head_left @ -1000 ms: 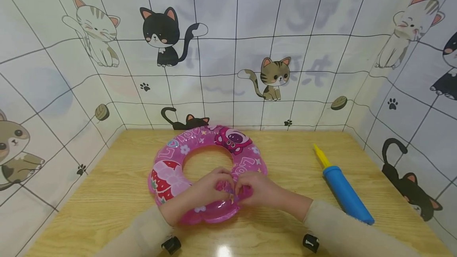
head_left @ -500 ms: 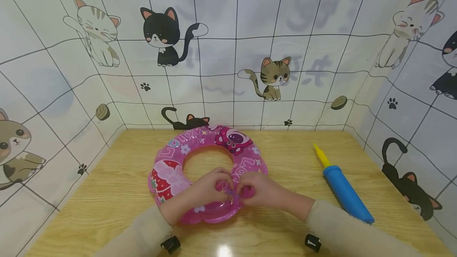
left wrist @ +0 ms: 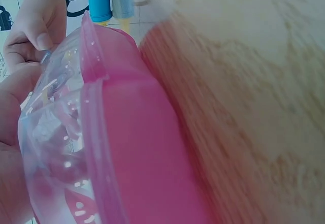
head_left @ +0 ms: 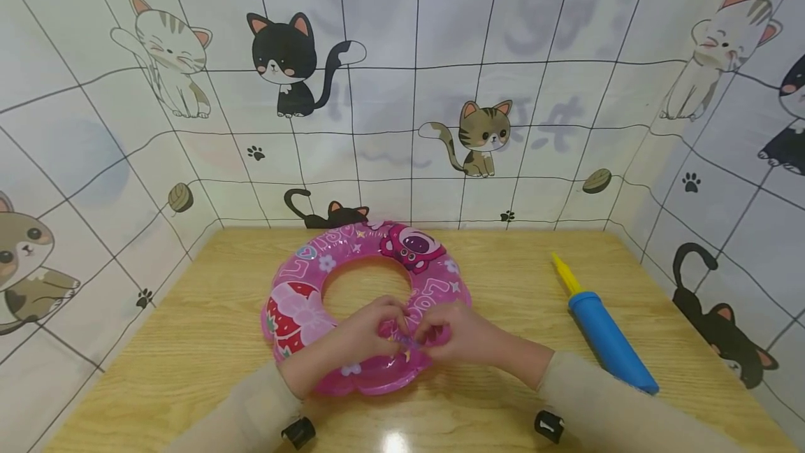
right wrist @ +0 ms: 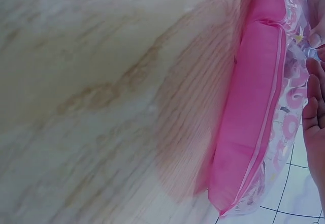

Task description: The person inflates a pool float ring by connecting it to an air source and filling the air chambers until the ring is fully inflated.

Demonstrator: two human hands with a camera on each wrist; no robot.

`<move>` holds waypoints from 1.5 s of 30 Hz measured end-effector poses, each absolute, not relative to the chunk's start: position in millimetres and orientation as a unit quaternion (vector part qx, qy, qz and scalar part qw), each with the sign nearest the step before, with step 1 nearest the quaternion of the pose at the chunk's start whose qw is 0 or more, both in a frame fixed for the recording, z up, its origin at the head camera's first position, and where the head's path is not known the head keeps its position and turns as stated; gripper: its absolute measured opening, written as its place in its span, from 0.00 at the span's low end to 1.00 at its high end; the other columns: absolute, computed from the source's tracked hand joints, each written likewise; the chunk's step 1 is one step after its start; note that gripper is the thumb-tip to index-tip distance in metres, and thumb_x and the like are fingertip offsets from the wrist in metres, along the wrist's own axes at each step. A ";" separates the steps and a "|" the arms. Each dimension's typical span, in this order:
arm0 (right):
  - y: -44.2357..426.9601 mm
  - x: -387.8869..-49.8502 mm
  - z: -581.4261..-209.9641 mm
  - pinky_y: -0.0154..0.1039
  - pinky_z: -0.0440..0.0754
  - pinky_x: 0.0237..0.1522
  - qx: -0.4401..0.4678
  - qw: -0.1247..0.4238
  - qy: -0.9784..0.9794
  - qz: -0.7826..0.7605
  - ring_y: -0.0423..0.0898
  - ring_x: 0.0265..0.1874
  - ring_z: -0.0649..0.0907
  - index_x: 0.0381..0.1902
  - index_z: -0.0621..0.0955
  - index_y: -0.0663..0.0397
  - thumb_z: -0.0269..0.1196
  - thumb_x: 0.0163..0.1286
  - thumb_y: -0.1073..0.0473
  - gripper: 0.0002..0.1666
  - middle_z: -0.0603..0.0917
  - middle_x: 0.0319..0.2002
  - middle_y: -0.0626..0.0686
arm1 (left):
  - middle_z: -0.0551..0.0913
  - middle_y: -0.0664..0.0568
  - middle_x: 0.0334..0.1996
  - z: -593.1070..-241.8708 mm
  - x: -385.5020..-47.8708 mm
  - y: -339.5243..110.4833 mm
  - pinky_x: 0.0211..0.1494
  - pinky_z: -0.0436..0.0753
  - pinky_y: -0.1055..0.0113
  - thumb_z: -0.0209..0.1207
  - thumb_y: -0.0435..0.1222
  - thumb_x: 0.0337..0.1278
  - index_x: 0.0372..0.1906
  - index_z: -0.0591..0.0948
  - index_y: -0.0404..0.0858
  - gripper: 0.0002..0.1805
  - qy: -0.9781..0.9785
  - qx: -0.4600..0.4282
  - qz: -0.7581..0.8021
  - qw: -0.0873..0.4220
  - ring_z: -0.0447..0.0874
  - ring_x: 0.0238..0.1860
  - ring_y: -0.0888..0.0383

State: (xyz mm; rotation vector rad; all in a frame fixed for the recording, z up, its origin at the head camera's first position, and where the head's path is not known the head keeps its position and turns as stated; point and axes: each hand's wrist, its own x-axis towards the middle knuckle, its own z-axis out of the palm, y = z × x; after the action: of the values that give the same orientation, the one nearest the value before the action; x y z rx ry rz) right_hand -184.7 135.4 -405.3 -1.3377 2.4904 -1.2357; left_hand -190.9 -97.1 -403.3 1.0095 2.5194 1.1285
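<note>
A pink inflated swim ring (head_left: 352,247) with strawberry and bear prints lies on the wooden table. At its near right side, my left hand (head_left: 367,331) pinches a small clear valve (head_left: 405,341) on the ring's top face. From the other side my right hand (head_left: 459,334) pinches at the same valve, its fingers curled. Both wrist views show the fingertips meeting at the clear valve (right wrist: 311,53); the fingers hide most of it. In the left wrist view, the right thumb (left wrist: 43,41) presses against it.
To the right on the table (head_left: 516,278) lies a blue hand pump (head_left: 610,341) with a yellow nozzle (head_left: 566,272) pointing away. Cloth walls (head_left: 390,103) printed with cats enclose the table's back and sides.
Both hands stay at the valve, with only small finger shifts. The right hand has moved very slightly to the right. The ring and pump stay in place.
</note>
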 end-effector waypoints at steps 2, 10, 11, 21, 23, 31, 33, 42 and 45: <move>134.8 -186.1 -405.3 0.34 0.83 0.34 -0.436 0.028 0.802 -0.407 0.39 0.30 0.81 0.32 0.86 0.52 0.69 0.53 0.70 0.10 0.84 0.30 0.42 | 0.75 0.52 0.53 -403.6 -190.7 -97.6 0.66 0.70 0.53 0.69 0.31 0.52 0.34 0.81 0.47 0.09 0.851 0.345 0.382 0.099 0.70 0.62 0.50; 134.9 -190.5 -404.4 0.38 0.85 0.36 -0.431 0.044 0.787 -0.439 0.37 0.31 0.82 0.32 0.86 0.56 0.69 0.59 0.68 0.03 0.86 0.31 0.48 | 0.75 0.55 0.52 -404.2 -190.2 -98.2 0.64 0.72 0.54 0.68 0.33 0.54 0.37 0.82 0.48 0.08 0.852 0.343 0.382 0.105 0.71 0.60 0.52; 134.9 -190.5 -403.6 0.39 0.85 0.36 -0.429 0.044 0.786 -0.442 0.37 0.31 0.82 0.32 0.86 0.56 0.69 0.60 0.67 0.03 0.86 0.30 0.48 | 0.75 0.56 0.52 -404.2 -190.1 -98.1 0.64 0.72 0.54 0.69 0.33 0.54 0.37 0.82 0.48 0.09 0.854 0.343 0.378 0.103 0.71 0.60 0.52; 132.9 -190.2 -396.3 0.40 0.85 0.34 -0.443 0.033 0.781 -0.439 0.36 0.31 0.82 0.31 0.85 0.56 0.69 0.58 0.70 0.06 0.86 0.30 0.50 | 0.77 0.57 0.51 -405.2 -189.9 -96.1 0.62 0.74 0.57 0.71 0.35 0.50 0.34 0.83 0.49 0.09 0.874 0.327 0.351 0.081 0.73 0.59 0.53; 132.2 -191.0 -397.2 0.39 0.85 0.35 -0.445 0.033 0.781 -0.436 0.36 0.31 0.82 0.31 0.86 0.56 0.69 0.57 0.70 0.06 0.86 0.31 0.50 | 0.77 0.57 0.51 -405.2 -189.9 -95.4 0.62 0.74 0.57 0.71 0.35 0.50 0.34 0.83 0.49 0.09 0.875 0.323 0.353 0.080 0.73 0.59 0.53; 129.4 -193.1 -398.5 0.37 0.85 0.35 -0.462 0.020 0.783 -0.416 0.37 0.31 0.83 0.33 0.87 0.57 0.70 0.57 0.71 0.06 0.86 0.31 0.50 | 0.77 0.60 0.49 -407.7 -192.5 -94.2 0.60 0.75 0.60 0.71 0.34 0.50 0.34 0.84 0.48 0.09 0.872 0.326 0.357 0.074 0.74 0.56 0.56; 128.8 -193.8 -399.2 0.37 0.84 0.35 -0.469 0.012 0.781 -0.413 0.38 0.32 0.83 0.33 0.87 0.58 0.70 0.57 0.71 0.06 0.86 0.32 0.51 | 0.77 0.60 0.49 -407.4 -192.6 -93.9 0.60 0.76 0.61 0.71 0.33 0.50 0.35 0.84 0.48 0.09 0.872 0.325 0.357 0.076 0.74 0.56 0.56; 129.0 -194.1 -401.6 0.39 0.84 0.35 -0.452 0.032 0.786 -0.419 0.35 0.32 0.81 0.35 0.87 0.53 0.70 0.60 0.67 0.06 0.85 0.33 0.46 | 0.77 0.55 0.51 -406.4 -191.9 -92.0 0.60 0.76 0.60 0.72 0.34 0.49 0.36 0.85 0.46 0.09 0.874 0.330 0.349 0.069 0.75 0.56 0.53; 129.8 -194.7 -402.9 0.40 0.84 0.34 -0.462 0.027 0.778 -0.424 0.36 0.32 0.81 0.38 0.87 0.54 0.69 0.61 0.67 0.07 0.85 0.34 0.46 | 0.77 0.55 0.51 -405.3 -191.2 -91.8 0.59 0.76 0.60 0.72 0.33 0.49 0.37 0.85 0.45 0.09 0.875 0.331 0.346 0.066 0.75 0.56 0.53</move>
State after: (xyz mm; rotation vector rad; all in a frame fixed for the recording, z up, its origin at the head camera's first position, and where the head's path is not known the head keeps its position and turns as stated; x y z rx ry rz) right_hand -194.7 129.8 -402.9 -1.4274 2.4038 -1.3103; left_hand -191.2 -91.8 -405.3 0.9969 2.6397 1.0438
